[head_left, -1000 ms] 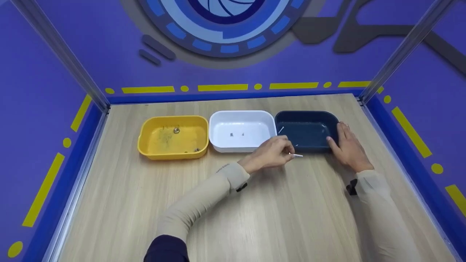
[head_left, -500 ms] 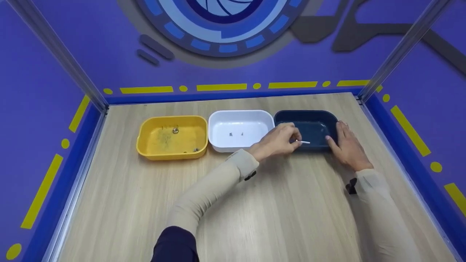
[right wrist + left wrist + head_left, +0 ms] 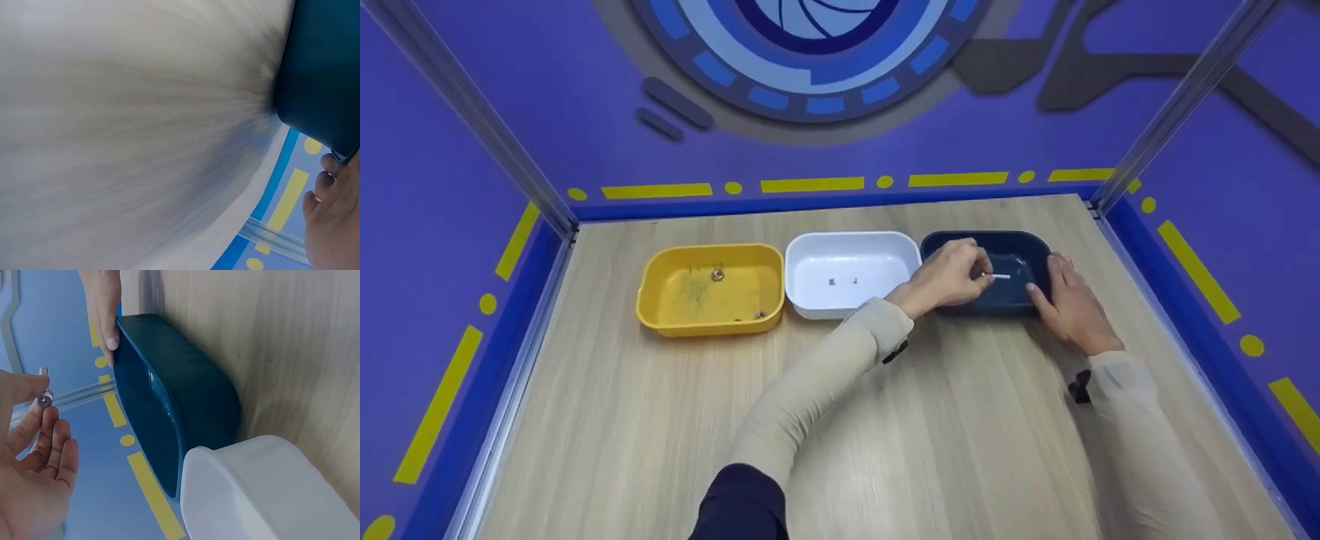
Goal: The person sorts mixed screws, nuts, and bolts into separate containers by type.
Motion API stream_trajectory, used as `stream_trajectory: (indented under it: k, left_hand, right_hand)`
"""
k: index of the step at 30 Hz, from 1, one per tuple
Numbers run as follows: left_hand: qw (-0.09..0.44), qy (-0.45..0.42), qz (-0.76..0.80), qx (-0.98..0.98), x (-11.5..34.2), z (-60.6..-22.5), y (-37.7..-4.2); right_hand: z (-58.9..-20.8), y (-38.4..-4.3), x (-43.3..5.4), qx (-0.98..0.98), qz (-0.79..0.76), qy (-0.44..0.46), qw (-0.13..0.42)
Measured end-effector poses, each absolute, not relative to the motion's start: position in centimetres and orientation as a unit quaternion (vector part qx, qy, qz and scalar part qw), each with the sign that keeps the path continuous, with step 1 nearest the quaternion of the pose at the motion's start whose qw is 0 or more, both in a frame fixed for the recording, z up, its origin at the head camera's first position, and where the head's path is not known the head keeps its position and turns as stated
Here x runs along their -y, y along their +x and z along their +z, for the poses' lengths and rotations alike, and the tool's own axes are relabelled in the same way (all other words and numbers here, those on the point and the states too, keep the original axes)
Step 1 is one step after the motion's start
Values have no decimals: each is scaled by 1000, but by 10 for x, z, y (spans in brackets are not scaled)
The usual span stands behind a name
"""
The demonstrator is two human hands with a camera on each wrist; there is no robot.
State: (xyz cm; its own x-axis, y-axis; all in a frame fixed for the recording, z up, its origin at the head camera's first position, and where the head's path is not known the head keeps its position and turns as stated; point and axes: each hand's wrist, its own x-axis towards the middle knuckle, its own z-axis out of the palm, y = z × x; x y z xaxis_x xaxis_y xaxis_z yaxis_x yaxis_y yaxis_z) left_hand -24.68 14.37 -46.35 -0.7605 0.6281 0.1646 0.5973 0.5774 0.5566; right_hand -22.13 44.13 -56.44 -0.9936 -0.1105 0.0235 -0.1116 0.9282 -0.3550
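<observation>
My left hand is over the dark teal bin and pinches a slim silver screw between thumb and fingertips. In the left wrist view, the screw's round head with a dark recess faces the camera, above the bin's opening. My right hand holds the bin's right side, thumb on the near rim and fingers lying along the outer wall. In the right wrist view, the right hand's fingers lie by the bin's edge. My left hand hides part of the bin's inside.
Left of the teal bin stands a white bin with two small dark bits on its floor. Further left, a yellow bin contains a few small metal pieces and dark marks. All three stand on a wooden table walled by blue panels.
My left hand has moved up and to the right with the screw, from the teal bin's near left corner to above its interior. The right hand stays at the bin's side.
</observation>
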Motion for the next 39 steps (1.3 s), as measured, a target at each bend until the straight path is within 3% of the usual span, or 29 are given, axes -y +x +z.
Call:
stream_trajectory:
  k: [15,26,39]
  left_hand:
    - [14,280,322,-904,-150,-472,-280]
    - [-4,274,308,-911,-159,-470,-284]
    - [14,274,303,-913,-159,-475,-285]
  right_hand:
    - [-566,-220,-440,980,190,62,14]
    - [-565,-219,-442,980,187,58,22]
    - [-568,-222,-444,982,185,44,-5]
